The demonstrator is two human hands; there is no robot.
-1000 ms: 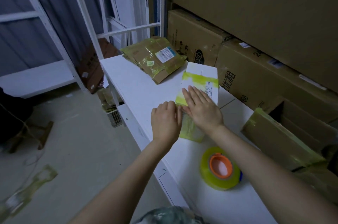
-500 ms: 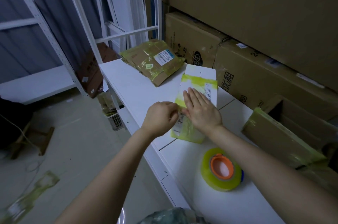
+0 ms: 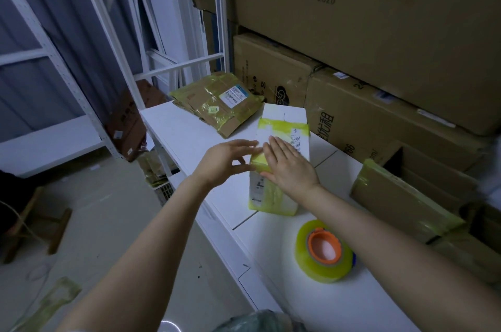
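While my flat right grip (image 3: 291, 169) pins the taped white carton (image 3: 284, 116) beyond the tape roll (image 3: 324, 250), left grip (image 3: 225, 160) open alongside, it seems light, stiff, slick: best held by its edges.

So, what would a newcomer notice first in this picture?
The white box with yellow tape, in the middle of the white table, with the right hand flat on it and the left hand at its edge. Next, the yellow tape roll with an orange core, nearer on the table.

Left forearm (image 3: 151, 236), right forearm (image 3: 379, 228) bare; mottled green garment (image 3: 260, 322) below
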